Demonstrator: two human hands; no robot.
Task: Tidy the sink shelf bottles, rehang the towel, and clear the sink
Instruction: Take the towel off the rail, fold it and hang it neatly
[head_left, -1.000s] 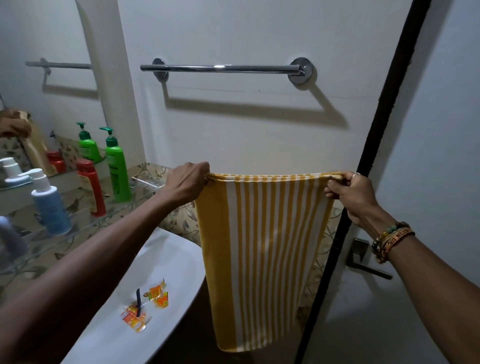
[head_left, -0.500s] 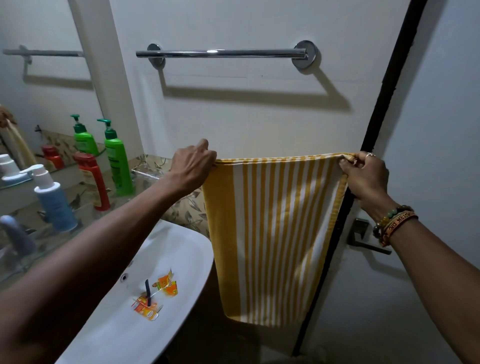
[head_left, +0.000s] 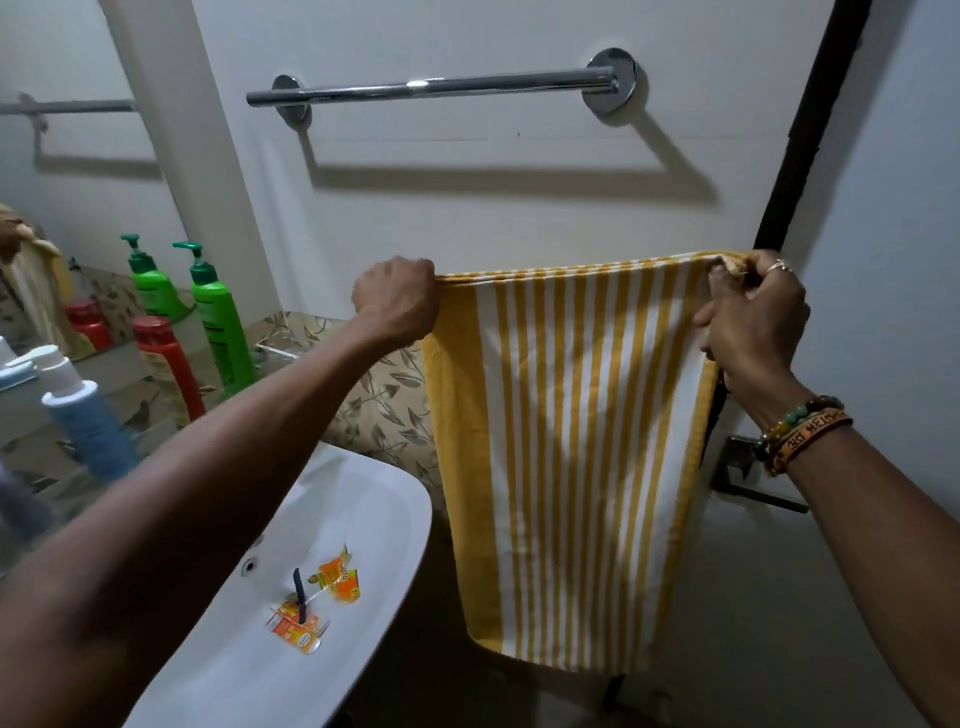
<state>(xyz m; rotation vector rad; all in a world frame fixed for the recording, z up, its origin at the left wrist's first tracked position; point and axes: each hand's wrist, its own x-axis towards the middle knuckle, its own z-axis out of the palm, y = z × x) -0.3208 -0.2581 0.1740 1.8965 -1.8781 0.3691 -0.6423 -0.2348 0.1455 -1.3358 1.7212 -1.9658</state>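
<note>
Left hand, right hand gripping yellow-and-white striped towel, hanging folded

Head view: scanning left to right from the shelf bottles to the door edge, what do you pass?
In order: blue bottle with white cap → red plastic bottle → green pump bottle → left-hand grip → yellow-and-white striped towel → right-hand grip.

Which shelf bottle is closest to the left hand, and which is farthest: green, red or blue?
1. The green bottle, at the shelf's far end, closest to the left hand gripping the towel.
2. The red bottle, in the middle of the row.
3. The blue bottle, at the near end by the camera, farthest away.
</note>
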